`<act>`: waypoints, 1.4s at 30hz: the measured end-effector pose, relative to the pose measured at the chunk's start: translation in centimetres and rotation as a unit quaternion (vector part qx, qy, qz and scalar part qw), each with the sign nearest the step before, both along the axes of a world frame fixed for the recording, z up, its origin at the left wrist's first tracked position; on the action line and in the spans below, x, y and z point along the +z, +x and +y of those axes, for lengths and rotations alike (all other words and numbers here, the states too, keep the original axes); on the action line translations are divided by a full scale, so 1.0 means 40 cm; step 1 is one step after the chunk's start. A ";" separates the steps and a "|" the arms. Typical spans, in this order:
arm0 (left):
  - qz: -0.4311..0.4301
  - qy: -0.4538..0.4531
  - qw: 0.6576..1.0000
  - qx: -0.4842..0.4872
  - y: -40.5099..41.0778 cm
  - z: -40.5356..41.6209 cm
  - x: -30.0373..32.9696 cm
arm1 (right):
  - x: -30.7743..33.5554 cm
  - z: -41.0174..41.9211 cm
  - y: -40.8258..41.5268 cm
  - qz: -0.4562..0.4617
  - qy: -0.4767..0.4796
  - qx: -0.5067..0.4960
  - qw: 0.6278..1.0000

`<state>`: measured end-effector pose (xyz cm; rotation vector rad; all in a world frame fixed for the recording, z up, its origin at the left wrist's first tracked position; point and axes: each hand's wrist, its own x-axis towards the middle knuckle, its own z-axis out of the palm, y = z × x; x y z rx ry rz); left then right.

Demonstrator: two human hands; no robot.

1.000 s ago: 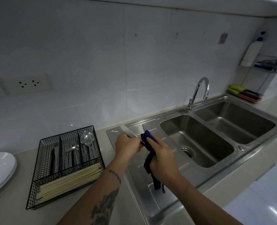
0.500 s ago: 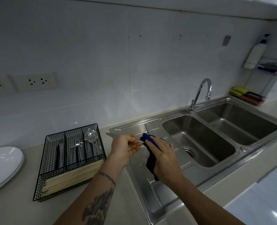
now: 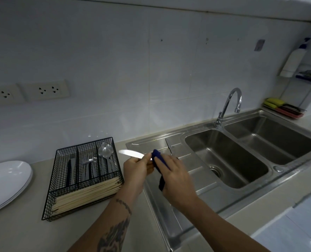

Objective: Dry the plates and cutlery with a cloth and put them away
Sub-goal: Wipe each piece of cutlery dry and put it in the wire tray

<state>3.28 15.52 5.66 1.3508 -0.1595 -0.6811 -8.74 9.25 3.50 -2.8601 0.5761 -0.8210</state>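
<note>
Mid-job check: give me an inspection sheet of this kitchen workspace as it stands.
Surface: pale counter with steel sink.
Job's things: knife, blue cloth, stacked plates, wire caddy holding knives, forks, spoons, chopsticks.
Clutter: sponges, bottle.
Grippers: left hand grips the knife; right hand holds the cloth.
Cables: nothing seen.
Surroundings: tiled wall, sockets, tap.
</note>
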 end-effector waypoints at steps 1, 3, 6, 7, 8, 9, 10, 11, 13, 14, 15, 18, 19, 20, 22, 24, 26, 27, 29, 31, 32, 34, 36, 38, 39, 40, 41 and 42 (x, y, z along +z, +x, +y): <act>0.008 0.002 1.000 0.012 0.007 0.003 -0.001 | -0.014 0.006 0.006 0.024 -0.011 0.001 1.000; 0.029 0.004 0.999 0.037 0.027 0.016 -0.007 | -0.036 -0.002 0.006 0.055 -0.016 -0.021 0.998; 0.050 0.016 0.997 0.053 0.055 0.034 -0.027 | -0.037 -0.013 0.007 0.085 -0.008 -0.029 0.996; 0.056 0.020 0.997 0.053 0.062 0.036 -0.033 | -0.034 -0.008 0.015 0.089 -0.009 -0.016 0.996; 0.063 0.019 0.997 0.051 0.069 0.035 -0.037 | -0.033 -0.002 0.026 0.091 -0.010 0.000 0.996; 0.068 0.017 0.996 0.050 0.076 0.034 -0.039 | -0.034 0.004 0.037 0.094 -0.015 0.013 0.995; 0.068 0.016 0.996 0.050 0.084 0.033 -0.039 | -0.037 0.006 0.047 0.095 -0.023 0.024 0.995; 0.064 0.018 0.997 0.050 0.092 0.035 -0.039 | -0.042 0.002 0.054 0.099 -0.028 0.033 0.994; 0.055 0.026 0.997 0.057 0.110 0.043 -0.045 | -0.052 -0.016 0.058 0.113 -0.033 0.046 0.992; 0.054 0.029 0.996 0.065 0.120 0.050 -0.052 | -0.059 -0.028 0.058 0.123 -0.034 0.046 0.991; 0.056 0.032 0.995 0.074 0.133 0.056 -0.062 | -0.065 -0.037 0.059 0.132 -0.037 0.042 0.990; 0.071 0.037 0.992 0.101 0.192 0.085 -0.087 | -0.080 -0.055 0.083 0.153 -0.029 0.028 0.987; 0.080 0.036 0.990 0.107 0.220 0.096 -0.092 | -0.086 -0.059 0.096 0.162 -0.033 0.026 0.986; 0.088 0.033 0.989 0.113 0.251 0.110 -0.096 | -0.093 -0.063 0.111 0.170 -0.039 0.026 0.984; 0.097 0.028 0.987 0.129 0.314 0.139 -0.099 | -0.105 -0.073 0.140 0.180 -0.047 0.025 0.982; 0.094 0.047 0.983 0.153 0.381 0.174 -0.106 | -0.119 -0.081 0.171 0.187 -0.047 0.018 0.981; 0.081 0.097 0.977 0.173 0.447 0.204 -0.117 | -0.139 -0.092 0.197 0.201 -0.039 0.008 0.979; 0.071 0.122 0.973 0.184 0.479 0.220 -0.120 | -0.151 -0.097 0.210 0.210 -0.035 0.006 0.977; 0.069 0.154 0.966 0.197 0.540 0.250 -0.125 | -0.177 -0.102 0.235 0.230 -0.028 0.007 0.973; 0.084 0.165 0.962 0.200 0.596 0.275 -0.131 | -0.200 -0.102 0.255 0.248 -0.023 0.011 0.969; 0.085 0.171 0.961 0.198 0.620 0.281 -0.137 | -0.210 -0.100 0.262 0.257 -0.019 0.010 0.966; 0.061 0.192 0.962 0.185 0.659 0.284 -0.145 | -0.218 -0.094 0.269 0.274 -0.008 0.010 0.962; 0.027 0.227 0.960 0.164 0.690 0.278 -0.159 | -0.218 -0.088 0.270 0.279 0.001 0.008 0.960; -0.013 0.272 0.952 0.140 0.712 0.272 -0.182 | -0.214 -0.086 0.268 0.277 0.014 0.004 0.961; -0.035 0.296 0.945 0.133 0.722 0.268 -0.197 | -0.212 -0.086 0.268 0.273 0.020 0.004 0.962; -0.055 0.327 0.935 0.127 0.728 0.262 -0.211 | -0.209 -0.087 0.268 0.273 0.025 0.004 0.962; -0.080 0.364 0.921 0.117 0.726 0.258 -0.216 | -0.207 -0.088 0.267 0.275 0.029 0.006 0.961; -0.103 0.403 0.903 0.107 0.719 0.253 -0.218 | -0.205 -0.089 0.266 0.276 0.033 0.008 0.961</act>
